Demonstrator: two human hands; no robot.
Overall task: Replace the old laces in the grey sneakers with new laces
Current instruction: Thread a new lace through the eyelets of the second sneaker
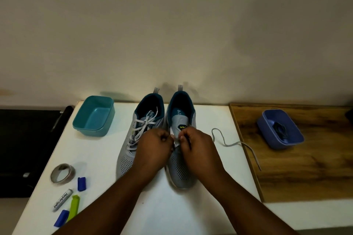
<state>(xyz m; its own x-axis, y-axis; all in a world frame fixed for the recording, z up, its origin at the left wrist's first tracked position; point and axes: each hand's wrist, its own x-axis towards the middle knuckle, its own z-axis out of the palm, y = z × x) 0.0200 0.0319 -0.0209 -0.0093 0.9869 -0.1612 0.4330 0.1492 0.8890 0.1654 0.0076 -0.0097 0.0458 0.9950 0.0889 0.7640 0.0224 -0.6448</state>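
**Lace worked at the right sneaker**

Two grey sneakers are set side by side on the white table [172,206], toes toward the person. The right sneaker [181,158] serves as landmark. Just to its left stands the left sneaker [126,160], laced with a white lace [142,128]. Over the right sneaker's eyelets the left hand [152,150] and right hand [198,149] are held close together, fingers curled and pinching a pale lace [176,141]. A grey lace end [229,144] trails to the right of the sneaker onto a wooden board [305,168]. Farther right sits a purple tub [294,143] holding dark laces [280,129]. A teal tub [93,116] is placed well to the left; tape [62,172] and a marker [63,199] lie near the left front.
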